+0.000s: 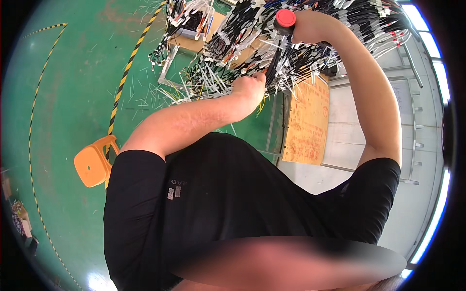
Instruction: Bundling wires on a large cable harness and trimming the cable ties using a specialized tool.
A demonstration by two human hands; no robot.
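Note:
My left hand (pixel 250 92) is closed at the near edge of a big heap of cables, its fingers against a bundle of black cables (pixel 274 65). Higher up and to the right, my right hand (pixel 310 27) wraps around a dark tool with a round red end (pixel 285 18). The tool's other end is hidden by the hand and the heap, so its exact kind does not show. Around both hands lie many black wires with white connectors (pixel 233 36), and thin white cable-tie tails (pixel 211 80) stick out toward the left.
A grey bin (pixel 187 33) with dark small parts stands on cardboard at the far left of the heap. A brown cardboard sheet (pixel 306 123) hangs at the near right. An orange plastic stool (pixel 92 164) stands on the green floor (pixel 73 97), by black-and-yellow tape (pixel 127 72).

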